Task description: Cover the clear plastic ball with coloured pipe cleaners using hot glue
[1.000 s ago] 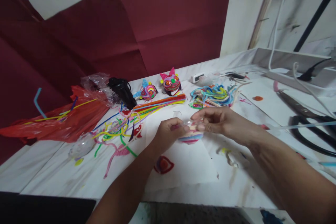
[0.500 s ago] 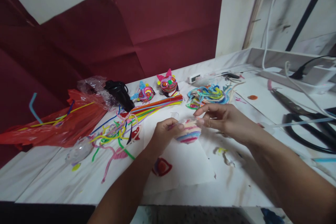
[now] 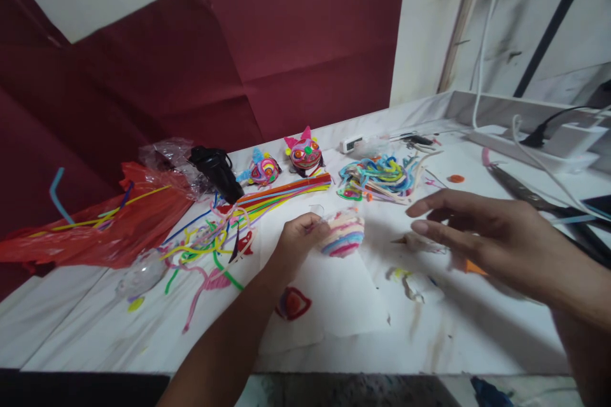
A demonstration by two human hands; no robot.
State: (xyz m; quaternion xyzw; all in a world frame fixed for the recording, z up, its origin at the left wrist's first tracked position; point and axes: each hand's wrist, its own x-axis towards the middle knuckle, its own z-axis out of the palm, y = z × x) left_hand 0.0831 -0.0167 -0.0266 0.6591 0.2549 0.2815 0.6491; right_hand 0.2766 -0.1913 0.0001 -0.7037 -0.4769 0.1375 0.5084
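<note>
My left hand point(image 3: 301, 236) pinches the left edge of a round ornament point(image 3: 344, 235) striped in cream, pink and blue, with a clear film piece sticking up beside the thumb. It is held above a white paper sheet point(image 3: 351, 302). My right hand point(image 3: 482, 238) is apart from it, fingers spread and nothing visible between them. Below and behind those fingers lies a whitish tool with a pointed tip point(image 3: 400, 240) and an orange part point(image 3: 473, 267), mostly hidden, perhaps a glue gun. A red eye-shaped piece point(image 3: 293, 303) lies on the paper.
Two finished colourful animal heads point(image 3: 305, 151) stand at the back. Chenille stems point(image 3: 281, 194) lie in bundles and loose piles, near a red plastic bag point(image 3: 143, 216). Large black-handled scissors point(image 3: 520, 187), a power strip point(image 3: 534, 146) and cables are at right.
My right hand has let go of the striped ornament and moved right, its fingers now spread above the pointed tool. The left hand still holds the ornament in about the same place.
</note>
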